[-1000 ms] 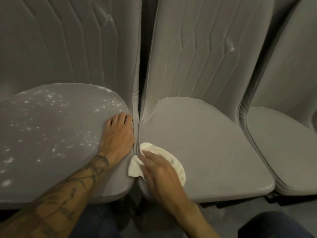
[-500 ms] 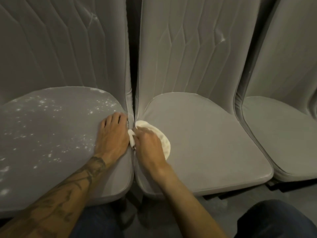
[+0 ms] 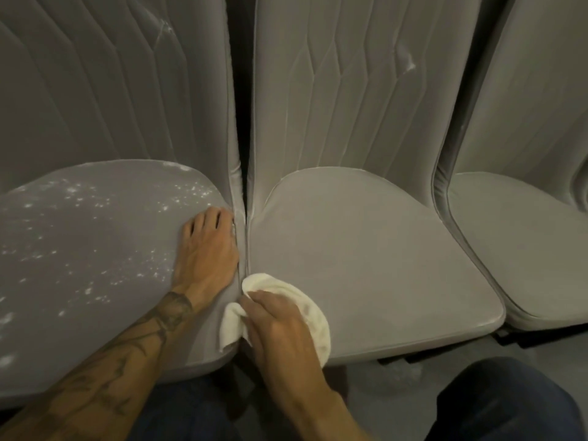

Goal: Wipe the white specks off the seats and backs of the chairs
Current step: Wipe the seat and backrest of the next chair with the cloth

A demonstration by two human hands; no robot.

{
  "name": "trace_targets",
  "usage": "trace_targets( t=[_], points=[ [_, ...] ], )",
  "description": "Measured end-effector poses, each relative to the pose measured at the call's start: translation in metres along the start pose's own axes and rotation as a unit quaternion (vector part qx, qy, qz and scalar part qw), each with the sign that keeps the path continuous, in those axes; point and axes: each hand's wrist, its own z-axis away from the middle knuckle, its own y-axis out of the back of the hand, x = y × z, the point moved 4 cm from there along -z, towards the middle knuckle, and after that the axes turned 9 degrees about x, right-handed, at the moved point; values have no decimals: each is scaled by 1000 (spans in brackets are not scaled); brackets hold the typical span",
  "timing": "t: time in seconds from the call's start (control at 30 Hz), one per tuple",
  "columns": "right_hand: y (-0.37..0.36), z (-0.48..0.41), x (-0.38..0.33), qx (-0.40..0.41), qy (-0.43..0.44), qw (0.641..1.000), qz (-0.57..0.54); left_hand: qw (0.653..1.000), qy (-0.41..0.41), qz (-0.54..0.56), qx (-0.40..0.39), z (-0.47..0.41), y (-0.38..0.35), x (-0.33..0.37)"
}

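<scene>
Three grey padded chairs stand side by side. The left chair's seat (image 3: 95,249) is scattered with white specks. The middle chair's seat (image 3: 366,256) looks plain grey, and its back (image 3: 366,84) carries a small white mark at the upper right. My left hand (image 3: 206,249) rests flat on the right edge of the left seat, fingers pointing toward the back. My right hand (image 3: 280,329) presses a white cloth (image 3: 311,310) onto the front left corner of the middle seat, with a fold of cloth hanging into the gap between the seats.
A third grey chair seat (image 3: 521,237) sits at the right. A narrow dark gap (image 3: 240,116) separates the left and middle backs. My dark trouser knees (image 3: 502,402) fill the bottom, above a grey floor (image 3: 388,389).
My right hand has slid the cloth along the middle seat's left edge, first toward the back, now to the front corner. My left hand stays on the left seat.
</scene>
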Motion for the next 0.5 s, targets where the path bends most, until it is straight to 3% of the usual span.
trace_targets(
  t=[0.07,0.23,0.4,0.5],
  points=[
    [4,6,0,5,-19,1000,-20,1000,-3,4,4,-1,-2,-1],
    [38,74,40,27,56,998,14,1000,-15,-1,26,2,-3,-3],
    [88,98,102,131,-125,983,17,1000,-5,-1,1,1,0,2],
    [52,86,70,155,-117,981,28,1000,-7,-7,-13,0,4,5]
  ],
)
